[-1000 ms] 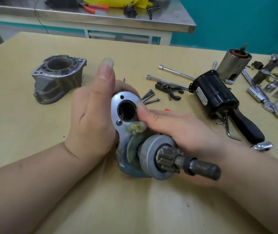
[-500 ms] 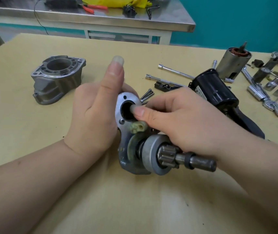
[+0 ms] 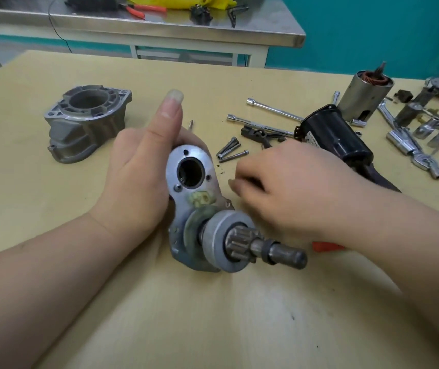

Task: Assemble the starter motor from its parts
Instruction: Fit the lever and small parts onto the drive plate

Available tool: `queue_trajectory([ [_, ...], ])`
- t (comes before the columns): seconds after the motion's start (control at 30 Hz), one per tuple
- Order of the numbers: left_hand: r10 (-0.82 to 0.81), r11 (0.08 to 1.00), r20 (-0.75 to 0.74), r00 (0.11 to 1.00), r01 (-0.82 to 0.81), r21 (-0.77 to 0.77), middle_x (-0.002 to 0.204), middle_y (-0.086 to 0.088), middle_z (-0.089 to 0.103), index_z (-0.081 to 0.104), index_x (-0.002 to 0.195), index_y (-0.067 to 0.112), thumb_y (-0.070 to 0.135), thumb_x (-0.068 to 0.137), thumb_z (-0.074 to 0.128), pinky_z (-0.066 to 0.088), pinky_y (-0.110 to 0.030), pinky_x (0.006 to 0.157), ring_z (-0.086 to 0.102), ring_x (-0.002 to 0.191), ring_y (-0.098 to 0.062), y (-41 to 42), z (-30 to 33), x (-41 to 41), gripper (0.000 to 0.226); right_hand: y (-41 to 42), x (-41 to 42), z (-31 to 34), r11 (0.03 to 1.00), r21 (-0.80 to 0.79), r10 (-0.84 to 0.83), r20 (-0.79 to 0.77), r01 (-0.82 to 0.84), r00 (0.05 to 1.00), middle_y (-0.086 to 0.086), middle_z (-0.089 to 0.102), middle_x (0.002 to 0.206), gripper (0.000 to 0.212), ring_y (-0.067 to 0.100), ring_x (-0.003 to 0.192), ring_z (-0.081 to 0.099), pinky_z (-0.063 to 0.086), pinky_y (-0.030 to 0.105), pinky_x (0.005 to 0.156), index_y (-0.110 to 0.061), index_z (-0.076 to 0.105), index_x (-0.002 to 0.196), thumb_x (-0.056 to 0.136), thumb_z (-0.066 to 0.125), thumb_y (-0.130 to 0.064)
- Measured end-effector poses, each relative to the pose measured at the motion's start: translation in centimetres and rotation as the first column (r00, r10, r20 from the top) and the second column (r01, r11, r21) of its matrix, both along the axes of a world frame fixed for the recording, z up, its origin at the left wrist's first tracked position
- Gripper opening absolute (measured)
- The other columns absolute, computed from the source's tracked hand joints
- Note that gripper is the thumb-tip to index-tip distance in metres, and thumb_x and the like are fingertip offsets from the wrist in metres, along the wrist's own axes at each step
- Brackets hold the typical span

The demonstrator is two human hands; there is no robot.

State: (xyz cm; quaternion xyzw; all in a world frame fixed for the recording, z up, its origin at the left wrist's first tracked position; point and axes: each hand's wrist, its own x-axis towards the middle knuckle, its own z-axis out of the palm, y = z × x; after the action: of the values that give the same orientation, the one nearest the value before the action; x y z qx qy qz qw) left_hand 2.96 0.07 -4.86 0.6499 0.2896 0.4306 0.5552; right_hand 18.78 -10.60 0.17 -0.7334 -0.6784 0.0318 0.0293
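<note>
Pale wood-grain worktop [image 3: 213, 315] fills my view, and at its middle sits the drive-end plate [image 3: 186, 171], a flat machined aluminium piece with 1 round bore and small screw holes. Smears of greenish grease [image 3: 199, 198] coat its lower face, where a grey drum-shaped clutch [image 3: 222, 242], a toothed pinion [image 3: 239, 245] and a dark steel shaft [image 3: 285, 254] stick out toward me.

My left hand [image 3: 135, 179] grips the plate from behind, fingers wrapped around its far edge, thumb standing straight up. My right hand [image 3: 293, 187] hovers just beside the plate, fingers loosely curled and blurred; I cannot tell whether it holds anything.

Farther left stands a rough cast grey nose housing [image 3: 85, 126]. Beyond the plate lie 3 slim bolts [image 3: 230, 153], then a glossy black solenoid [image 3: 333, 137], and an armature [image 3: 365, 99] with copper windings.
</note>
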Motion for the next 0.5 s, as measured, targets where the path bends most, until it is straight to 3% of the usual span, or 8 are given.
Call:
queue_trajectory([
  [0.07,-0.023,0.997,0.017,1.0,0.024,-0.068,0.065,-0.018,0.07,0.078,0.062,0.014,0.078,0.087,0.047,0.053,-0.048,0.07,0.064,0.065,-0.033,0.4,0.2,0.0,0.075,0.0,-0.2,-0.8,0.997,0.0,0.072,0.198,-0.074,0.977,-0.005,0.048,0.072,0.032,0.027,0.074,0.056,0.037,0.035,0.058,-0.027,0.044,0.081,0.103,0.036,-0.048],
  [0.2,-0.09,0.958,0.183,0.979,0.135,-0.252,0.071,-0.029,0.062,0.068,0.074,-0.007,0.071,0.096,0.045,0.054,-0.035,0.06,0.06,0.062,-0.036,0.3,1.1,0.1,0.085,-0.1,-0.3,-1.5,0.996,0.067,0.045,0.192,-0.059,0.98,-0.006,0.056,0.084,0.029,0.026,0.084,0.058,0.044,0.036,0.063,-0.027,0.045,0.085,0.104,0.04,-0.048],
  [0.27,-0.081,0.95,0.258,0.963,0.153,-0.272,0.076,-0.03,0.059,0.063,0.082,-0.008,0.066,0.103,0.036,0.053,-0.028,0.056,0.058,0.06,-0.033,0.3,1.6,-0.4,0.082,-1.0,0.2,-2.2,0.974,0.225,0.023,-0.073,-0.006,0.997,-0.008,0.061,0.097,0.011,0.019,0.097,0.06,0.052,0.039,0.075,-0.027,0.057,0.102,0.104,0.05,-0.036],
  [0.3,-0.078,0.95,0.271,0.959,0.155,-0.272,0.076,-0.028,0.06,0.063,0.084,-0.007,0.063,0.105,0.031,0.053,-0.026,0.055,0.06,0.06,-0.03,0.4,1.9,-0.6,0.08,-2.0,0.0,-2.4,0.942,0.335,0.062,-0.244,0.024,0.968,-0.009,0.063,0.109,0.021,0.013,0.104,0.061,0.053,0.037,0.084,-0.027,0.06,0.12,0.1,0.056,-0.026],
  [0.37,-0.043,0.955,0.312,0.949,0.131,-0.265,0.076,-0.019,0.062,0.065,0.087,-0.006,0.059,0.109,0.027,0.055,-0.021,0.056,0.064,0.063,-0.02,0.5,2.0,-1.1,0.079,-2.5,-1.4,-2.8,0.913,0.407,0.206,-0.52,0.028,0.829,-0.01,0.059,0.134,0.065,0.007,0.127,0.056,0.047,0.023,0.1,-0.024,0.047,0.148,0.085,0.062,-0.019],
  [0.43,-0.014,0.92,0.409,0.912,0.172,-0.351,0.086,-0.023,0.039,0.052,0.1,-0.02,0.064,0.1,0.039,0.053,-0.022,0.061,0.054,0.073,-0.023,-0.1,2.5,-0.9,0.085,-2.2,-3.5,-3.0,0.953,0.299,0.2,-0.754,0.055,0.625,-0.02,0.053,0.141,0.092,0.009,0.144,0.046,0.04,0.019,0.107,-0.031,0.036,0.156,0.071,0.067,-0.045],
  [0.47,0.007,0.906,0.448,0.894,0.184,-0.38,0.091,-0.024,0.024,0.045,0.099,-0.017,0.066,0.093,0.046,0.052,-0.025,0.062,0.047,0.074,-0.027,-0.5,2.7,-0.7,0.084,-2.0,-4.6,-3.1,0.965,0.238,0.141,-0.827,0.111,0.544,-0.029,0.052,0.139,0.101,0.005,0.145,0.045,0.041,0.019,0.106,-0.039,0.035,0.155,0.062,0.071,-0.059],
  [0.5,0.037,0.908,0.453,0.891,0.159,-0.388,0.092,-0.02,0.022,0.044,0.095,-0.007,0.068,0.09,0.05,0.052,-0.029,0.063,0.046,0.074,-0.03,-0.7,2.5,-0.4,0.075,-2.0,-5.5,-3.4,0.958,0.246,0.135,-0.844,0.15,0.519,-0.033,0.05,0.138,0.109,-0.002,0.141,0.046,0.045,0.018,0.102,-0.047,0.033,0.154,0.057,0.076,-0.069],
])
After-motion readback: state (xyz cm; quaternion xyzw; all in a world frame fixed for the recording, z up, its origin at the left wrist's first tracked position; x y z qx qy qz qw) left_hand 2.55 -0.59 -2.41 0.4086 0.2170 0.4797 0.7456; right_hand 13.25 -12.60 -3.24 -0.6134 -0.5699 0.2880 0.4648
